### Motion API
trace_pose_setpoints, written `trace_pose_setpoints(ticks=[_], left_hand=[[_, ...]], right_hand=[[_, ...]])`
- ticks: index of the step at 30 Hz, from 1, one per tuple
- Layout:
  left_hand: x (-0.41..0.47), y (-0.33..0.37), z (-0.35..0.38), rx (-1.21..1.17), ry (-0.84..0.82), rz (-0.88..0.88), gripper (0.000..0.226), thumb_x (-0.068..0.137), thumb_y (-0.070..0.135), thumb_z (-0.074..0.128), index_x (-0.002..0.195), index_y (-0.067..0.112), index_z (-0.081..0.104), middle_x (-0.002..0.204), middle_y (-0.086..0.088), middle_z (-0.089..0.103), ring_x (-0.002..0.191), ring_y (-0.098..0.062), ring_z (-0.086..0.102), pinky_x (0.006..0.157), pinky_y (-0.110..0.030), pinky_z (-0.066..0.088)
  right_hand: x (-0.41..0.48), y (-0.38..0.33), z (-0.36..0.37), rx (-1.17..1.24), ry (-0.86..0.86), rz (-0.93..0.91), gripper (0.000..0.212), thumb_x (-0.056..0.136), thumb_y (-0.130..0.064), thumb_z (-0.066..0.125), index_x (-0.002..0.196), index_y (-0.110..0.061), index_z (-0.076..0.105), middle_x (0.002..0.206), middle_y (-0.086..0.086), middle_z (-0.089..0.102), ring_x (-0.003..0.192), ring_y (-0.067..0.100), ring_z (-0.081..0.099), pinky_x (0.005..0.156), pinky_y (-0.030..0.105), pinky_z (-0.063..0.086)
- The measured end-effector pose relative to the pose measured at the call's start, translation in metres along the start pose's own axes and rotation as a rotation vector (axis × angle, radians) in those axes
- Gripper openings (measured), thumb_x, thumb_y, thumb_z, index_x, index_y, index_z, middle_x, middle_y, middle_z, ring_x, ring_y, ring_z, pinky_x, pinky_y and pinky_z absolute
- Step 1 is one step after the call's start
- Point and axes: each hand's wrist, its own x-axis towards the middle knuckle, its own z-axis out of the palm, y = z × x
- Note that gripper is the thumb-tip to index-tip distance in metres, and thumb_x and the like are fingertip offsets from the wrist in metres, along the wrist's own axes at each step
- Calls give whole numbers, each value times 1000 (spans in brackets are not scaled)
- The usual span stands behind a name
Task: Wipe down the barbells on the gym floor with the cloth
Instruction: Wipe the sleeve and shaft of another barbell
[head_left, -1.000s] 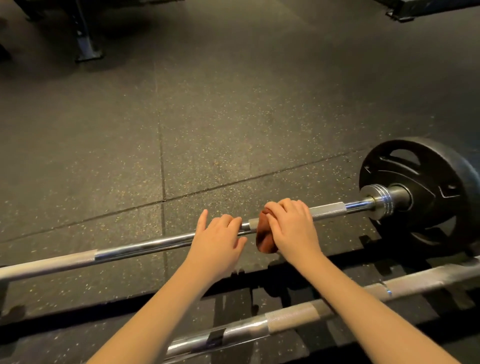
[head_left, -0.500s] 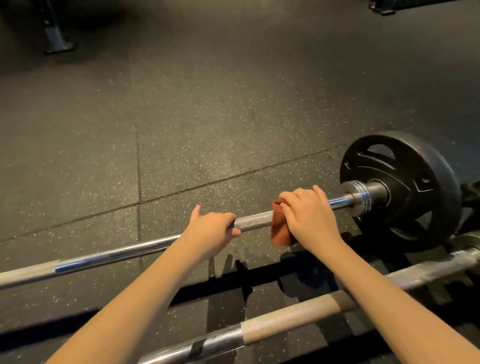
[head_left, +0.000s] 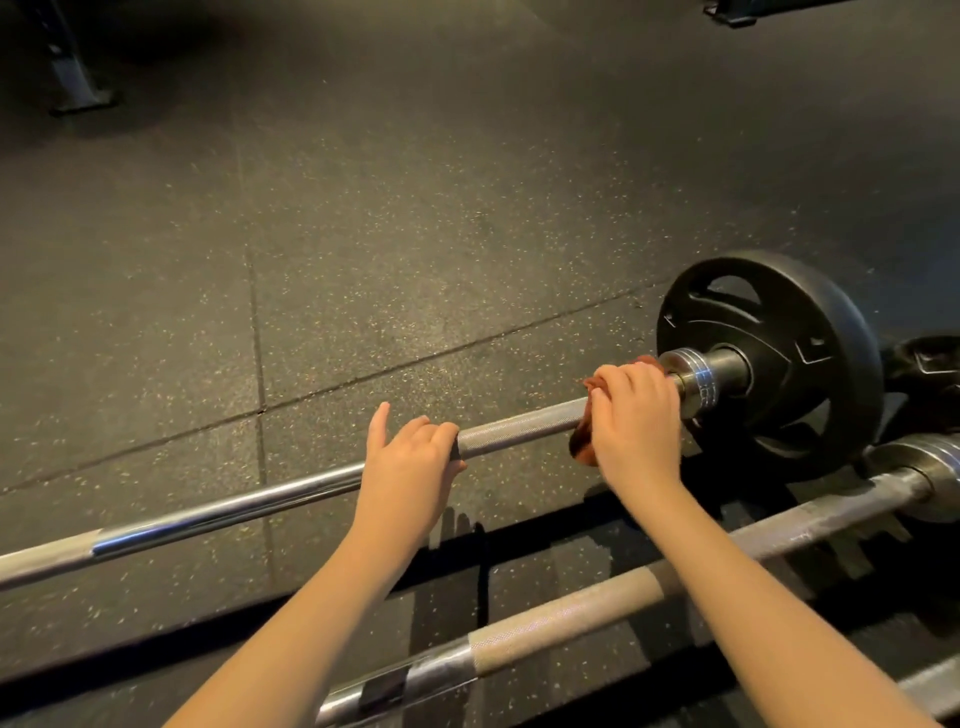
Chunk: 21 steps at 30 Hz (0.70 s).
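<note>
Our right hand (head_left: 636, 415) grips a red cloth (head_left: 582, 447) round the barbell (head_left: 519, 423) by its plate (head_left: 779, 322), our left hand (head_left: 410, 467) grips the barbell

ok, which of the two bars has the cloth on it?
The far barbell, with the black plate: right hand grips the cloth round it. Near barbell untouched.

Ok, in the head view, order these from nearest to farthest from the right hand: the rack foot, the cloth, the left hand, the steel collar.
1. cloth, gripped in the right hand on the barbell.
2. steel collar, just to its right.
3. left hand, leftward along the barbell.
4. rack foot, far top left.
</note>
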Motion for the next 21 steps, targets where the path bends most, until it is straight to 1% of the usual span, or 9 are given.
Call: trace_pose_setpoints(ticks=[1, 3, 7, 10, 12, 13, 15, 18, 21], left_hand=[[0, 1, -1, 4, 7, 1, 34, 60, 21, 89, 83, 15, 65, 75, 3, 68, 84, -22, 68, 106, -48, 21], [-2, 1, -2, 9, 13, 6, 32, 63, 22, 87, 86, 15, 65, 76, 3, 68, 85, -22, 67, 106, -48, 21], [-4, -2, -3, 32, 34, 14, 32, 63, 23, 86, 86, 15, 66, 77, 3, 69, 86, -23, 67, 106, -48, 22], [-2, 0, -4, 44, 23, 4, 30, 65, 24, 86, 84, 16, 65, 76, 4, 68, 86, -23, 67, 106, -50, 24], [-1, 4, -4, 49, -14, -19, 30, 64, 25, 86, 81, 16, 63, 73, 3, 67, 82, -23, 66, 105, -51, 29], [-1, 7, -5, 49, -24, -32, 30, 64, 25, 86, 79, 16, 62, 71, 2, 65, 80, -23, 65, 103, -51, 32], [-1, 11, -5, 51, -38, -53, 30, 64, 25, 86, 79, 15, 62, 71, 0, 65, 80, -25, 64, 99, -51, 39], [-5, 9, -2, 41, -44, -64, 28, 70, 23, 81, 91, 13, 64, 83, -2, 67, 94, -29, 64, 100, -53, 38], [-7, 4, -6, 31, -92, -83, 29, 93, 26, 56, 119, 15, 56, 114, 0, 65, 127, -26, 47, 112, -53, 18]], right_hand=[[-7, -12, 5, 29, 3, 7, 20, 96, -24, 45, 105, -16, 61, 102, 0, 57, 104, 23, 50, 102, 49, 38], [-17, -26, 9, 85, -44, -121, 16, 95, -23, 50, 105, -17, 61, 104, -2, 56, 103, 20, 49, 102, 43, 39], [-1, -12, -3, 28, -193, -339, 35, 92, -37, 38, 110, -18, 62, 102, -2, 61, 98, 21, 53, 92, 37, 41], [12, 5, -6, -64, -92, -130, 23, 96, -30, 39, 99, -20, 60, 93, -1, 59, 93, 24, 53, 89, 39, 38], [5, -7, 0, -38, -5, 41, 14, 96, -22, 46, 98, -18, 59, 95, 1, 57, 98, 25, 50, 96, 46, 38], [-2, -17, 5, -11, 9, 54, 12, 96, -20, 48, 98, -18, 60, 96, 0, 56, 100, 25, 48, 98, 48, 38], [-16, -34, 11, 59, -23, -82, 10, 94, -19, 52, 99, -17, 61, 97, -1, 56, 99, 22, 47, 97, 45, 37], [-9, -31, 0, 70, -184, -281, 16, 96, -24, 53, 108, -18, 62, 102, -2, 60, 101, 21, 51, 97, 38, 36], [6, -18, -5, -33, -165, -154, 18, 98, -29, 48, 108, -20, 60, 100, -3, 62, 102, 21, 53, 101, 37, 31]])
